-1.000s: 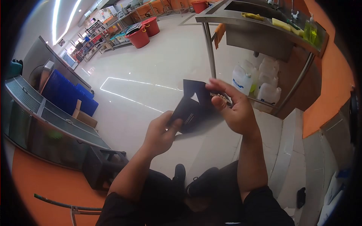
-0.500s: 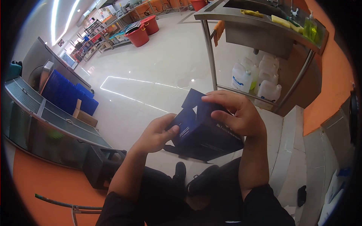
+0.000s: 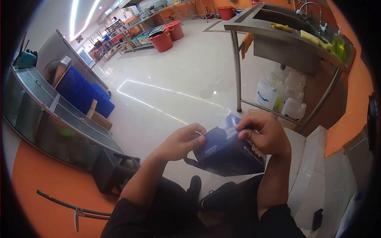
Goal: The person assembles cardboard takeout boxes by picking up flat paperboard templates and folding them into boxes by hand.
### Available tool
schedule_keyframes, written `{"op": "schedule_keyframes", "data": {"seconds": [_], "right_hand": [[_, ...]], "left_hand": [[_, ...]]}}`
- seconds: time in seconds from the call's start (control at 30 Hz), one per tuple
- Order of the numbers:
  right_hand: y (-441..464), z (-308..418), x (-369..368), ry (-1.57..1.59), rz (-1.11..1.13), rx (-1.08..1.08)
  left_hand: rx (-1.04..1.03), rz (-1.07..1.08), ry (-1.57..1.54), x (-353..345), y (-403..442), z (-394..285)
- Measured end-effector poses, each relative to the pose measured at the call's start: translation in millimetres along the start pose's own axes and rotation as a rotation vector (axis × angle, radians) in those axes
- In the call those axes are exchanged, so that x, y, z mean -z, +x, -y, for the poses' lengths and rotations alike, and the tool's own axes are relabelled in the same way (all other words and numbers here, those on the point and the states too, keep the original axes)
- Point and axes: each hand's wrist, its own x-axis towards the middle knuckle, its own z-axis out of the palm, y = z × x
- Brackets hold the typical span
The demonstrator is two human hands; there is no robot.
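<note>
A dark blue cardboard box (image 3: 230,158) with white print on its sides is held above my lap, tilted. My left hand (image 3: 179,143) grips its left upper edge, thumb on the near face and fingers curled over the rim. On the other side, my right hand (image 3: 266,133) pinches the far top edge by a flap (image 3: 233,120) that stands up and catches the light. Another flap (image 3: 192,162) sticks out at the lower left of the box. The inside of the box is hidden from me.
A steel sink table (image 3: 285,35) stands ahead right, with plastic jugs (image 3: 266,93) beneath it. Blue crates (image 3: 77,91) and a black stool (image 3: 113,170) are at left. Red tubs (image 3: 160,41) stand farther back. A tiled step (image 3: 307,170) runs along my right.
The view has shifted, so the room sits farther right. My right hand has closed in on the flap, which is now bent and shiny. The box has turned slightly, showing more print.
</note>
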Motion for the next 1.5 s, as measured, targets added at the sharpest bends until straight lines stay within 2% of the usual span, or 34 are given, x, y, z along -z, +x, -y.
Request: {"op": "schedule_keyframes", "data": {"seconds": [0.17,0.27,0.47,0.67,0.77,0.87,0.97,1.07,1.17,1.27,1.5], "right_hand": [[1,11,0,-0.143,0.049,0.023],[0,8,-1,-0.104,0.07,-0.009],[6,17,-15,0.026,-0.115,-0.148],[11,11,-23,-0.139,-0.072,0.014],[13,13,-26,-0.148,-0.153,0.03],[13,10,-20,-0.186,-0.081,0.113],[13,4,-21,-0.343,0.0,0.221],[14,3,-23,-0.273,0.004,0.227],[16,7,-29,-0.216,-0.094,0.188],[15,7,-26,-0.111,-0.04,0.049],[16,2,-30,-0.262,0.011,0.089]], "left_hand": [[0.081,-0.018,0.09,-4,0,-9],[0.035,-0.043,0.22,-7,1,-5],[-0.002,-0.156,0.449,-19,-5,-26],[0.068,-0.052,0.108,-12,-1,-11],[0.055,-0.012,-0.04,-12,-1,-12],[0.036,-0.017,-0.112,-13,-1,-13],[0.012,-0.045,-0.011,-13,-1,-11],[-0.013,-0.135,0.097,-17,1,-13],[-0.086,-0.169,0.158,-24,-2,-16],[-0.172,-0.208,0.313,-30,-2,-17],[-0.287,-0.267,0.498,-30,1,-19]]}}
